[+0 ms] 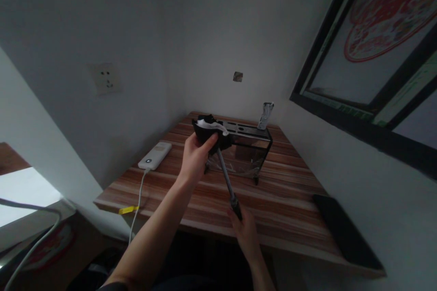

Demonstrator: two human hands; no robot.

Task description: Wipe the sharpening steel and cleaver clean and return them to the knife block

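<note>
Two hands are at work on one small job over the wooden desk (280,200). My left hand (195,157) is clenched around a black housing with a white pad (209,128), pressing it against the near end of a clear, black-framed case (246,148) that stands on the desk by the corner of the walls. My right hand (246,232) grips the dark handle of a screwdriver (228,182), whose shaft slants up to the underside of that black part; the tip itself is hidden, so I cannot tell whether it sits in a screw. I judge this to be the fastening or loosening stage, with the part braced while the tool turns. What follows calls for the shaft kept in line with the screw and a firm bracing grip, so the case does not slide. A white power bank (155,155) with its cable lies to the left, a dark flat tablet (344,232) to the right.
</note>
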